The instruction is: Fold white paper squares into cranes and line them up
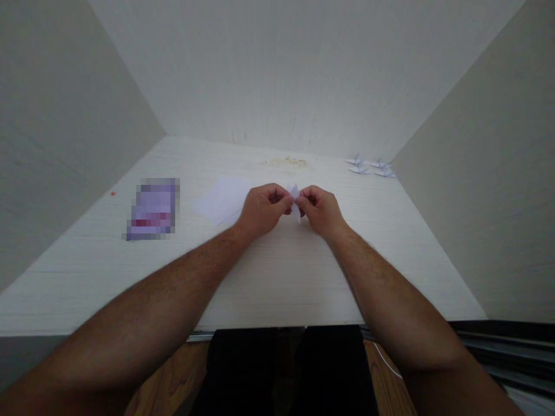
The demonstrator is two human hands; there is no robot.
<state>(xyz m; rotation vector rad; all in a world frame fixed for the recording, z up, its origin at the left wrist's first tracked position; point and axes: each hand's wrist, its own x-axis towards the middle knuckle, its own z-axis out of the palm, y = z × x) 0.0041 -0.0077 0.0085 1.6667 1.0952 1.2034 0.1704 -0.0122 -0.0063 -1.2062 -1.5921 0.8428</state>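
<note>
A small folded piece of white paper (296,192) is pinched between my two hands above the middle of the table. My left hand (265,209) grips its left side with thumb and fingertips closed. From the other side my right hand (319,210) pinches it the same way. The paper stands upright with a pointed top, and its lower tip shows below the fingers. Its folds are partly hidden by my fingertips. Flat white paper sheets (223,197) lie on the table just left of my left hand.
Several folded paper cranes (359,170) stand at the back right. A blurred purple packet (154,202) lies on the left, with a small red spot (113,193) beyond it. Walls enclose the white table (277,277) at the back and sides. A brownish stain (288,162) marks the back.
</note>
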